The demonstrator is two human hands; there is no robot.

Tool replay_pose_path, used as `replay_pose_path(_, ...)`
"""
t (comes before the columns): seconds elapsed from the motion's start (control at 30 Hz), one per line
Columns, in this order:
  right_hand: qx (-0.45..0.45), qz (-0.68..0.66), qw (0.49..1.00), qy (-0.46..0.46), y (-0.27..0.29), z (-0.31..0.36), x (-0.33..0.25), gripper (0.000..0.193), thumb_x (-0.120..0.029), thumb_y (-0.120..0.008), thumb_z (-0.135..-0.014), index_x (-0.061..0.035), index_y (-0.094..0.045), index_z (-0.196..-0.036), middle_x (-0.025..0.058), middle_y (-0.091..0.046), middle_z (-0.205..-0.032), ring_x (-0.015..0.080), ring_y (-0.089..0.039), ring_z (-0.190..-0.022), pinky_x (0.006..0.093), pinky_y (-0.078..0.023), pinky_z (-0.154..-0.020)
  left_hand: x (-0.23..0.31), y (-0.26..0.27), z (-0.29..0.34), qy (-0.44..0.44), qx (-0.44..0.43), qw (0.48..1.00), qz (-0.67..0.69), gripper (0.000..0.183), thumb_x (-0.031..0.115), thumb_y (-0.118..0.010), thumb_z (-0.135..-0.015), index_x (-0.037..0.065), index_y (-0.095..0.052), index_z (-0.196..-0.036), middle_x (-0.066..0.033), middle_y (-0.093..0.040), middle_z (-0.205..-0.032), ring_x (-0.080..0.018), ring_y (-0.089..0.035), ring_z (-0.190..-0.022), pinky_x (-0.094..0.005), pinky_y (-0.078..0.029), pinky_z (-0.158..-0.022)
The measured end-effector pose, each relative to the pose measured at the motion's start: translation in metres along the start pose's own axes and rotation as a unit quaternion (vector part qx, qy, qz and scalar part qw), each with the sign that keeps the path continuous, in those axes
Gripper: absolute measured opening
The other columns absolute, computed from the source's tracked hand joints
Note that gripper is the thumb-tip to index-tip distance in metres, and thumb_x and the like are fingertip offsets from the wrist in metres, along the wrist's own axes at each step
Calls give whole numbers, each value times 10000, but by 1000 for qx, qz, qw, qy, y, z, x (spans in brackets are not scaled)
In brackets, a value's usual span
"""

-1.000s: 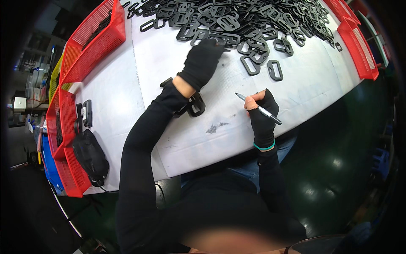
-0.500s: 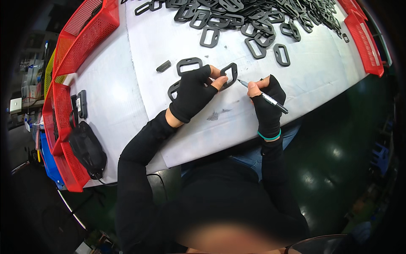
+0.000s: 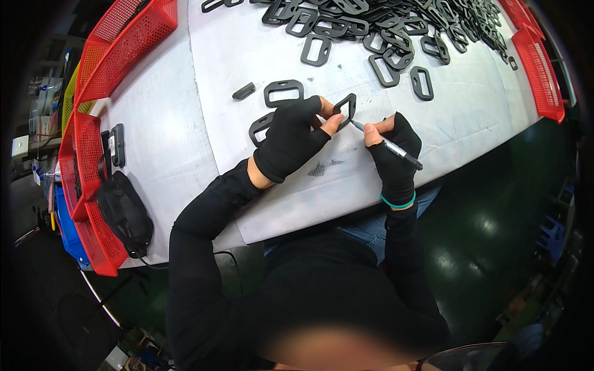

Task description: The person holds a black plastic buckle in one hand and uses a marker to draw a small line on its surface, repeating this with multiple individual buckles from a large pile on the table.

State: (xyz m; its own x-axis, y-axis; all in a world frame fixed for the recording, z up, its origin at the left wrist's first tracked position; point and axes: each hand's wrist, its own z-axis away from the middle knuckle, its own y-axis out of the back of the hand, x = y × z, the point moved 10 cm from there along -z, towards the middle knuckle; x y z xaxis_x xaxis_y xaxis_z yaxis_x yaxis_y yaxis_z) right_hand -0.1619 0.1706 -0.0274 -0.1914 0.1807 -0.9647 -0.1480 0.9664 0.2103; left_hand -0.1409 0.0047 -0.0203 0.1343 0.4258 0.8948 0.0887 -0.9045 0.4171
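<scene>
- Black frame [image 3: 353, 110], in the head view, is held tilted over the near middle part of the white table [image 3: 167, 123], between the two hands; whether its lower end touches the surface cannot be told.
- Left hand [image 3: 289, 139], gloved in black with bare fingertips, is clamped on this frame, thumb and finger pinching its left side.
- Right hand [image 3: 405, 133], gloved likewise, is closed around a marker [image 3: 403, 154], whose tip points left and far, right beside the frame's near right edge; contact cannot be told.
- Teal band [image 3: 399, 204] circles the right wrist.
- Two loose frames [image 3: 283, 83] lie flat just left of and beyond the left hand, with a small dark grey block [image 3: 244, 91] farther left.
- Large pile of black frames [image 3: 371, 18] spreads across the far side, single ones lying at its near edge.
- Red baskets [image 3: 127, 59] line the left side; a black pouch [image 3: 124, 210] lies beside them, near.
- Another red basket [image 3: 537, 71] stands far right.
</scene>
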Motion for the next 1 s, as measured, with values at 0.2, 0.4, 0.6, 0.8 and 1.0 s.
replay_pose_path(0.2, -9, 17, 1000, 6, -1, -1, -1, 169, -100, -682, -792, 12, -565, -743, 48, -594, -615, 81, -558, -569, 222, -438, -525, 2, 0, 0, -8, 1, 1000, -11, 134, 127, -693, -800, 13, -649, -855, -27, -641, -710, -63, -555, -603, -199, -453, -555)
replay_pose_path(0.4, -10, 20, 1000, 12, -2, 0, -5, 165, -98, -681, -792, 11, -566, -748, 45, -586, -610, 82, -555, -563, 222, -436, -523, 2, 0, 0, -5, -4, 1000, -18, 139, 137, -696, -800, 17, -652, -856, -24, -644, -715, -59, -554, -602, -197, -445, -535)
replay_pose_path(0.6, 9, -21, 1000, 15, 2, 0, 0, 173, -91, -680, -789, 2, -548, -728, 32, -562, -584, 78, -544, -548, 220, -430, -513, 6, 0, 3, -5, 5, 999, -37, 135, 137, -697, -799, 29, -651, -865, -39, -649, -722, -72, -569, -596, -203, -444, -518)
replay_pose_path(0.8, 2, -4, 1000, 13, 0, 4, -1, 183, -94, -682, -783, 0, -539, -720, 35, -569, -587, 77, -543, -538, 221, -424, -495, 20, -10, 13, -103, -11, 985, -136, 134, 120, -692, -789, 41, -641, -884, -73, -639, -738, -141, -594, -586, -239, -454, -516)
replay_pose_path(1.0, -7, 12, 1000, 8, -5, 6, -3, 163, -66, -673, -781, 0, -538, -720, 30, -563, -582, 66, -525, -529, 217, -414, -491, 21, -19, 21, -135, -38, 973, -184, 174, 98, -691, -760, 72, -619, -916, -61, -638, -767, -207, -612, -613, -272, -464, -518)
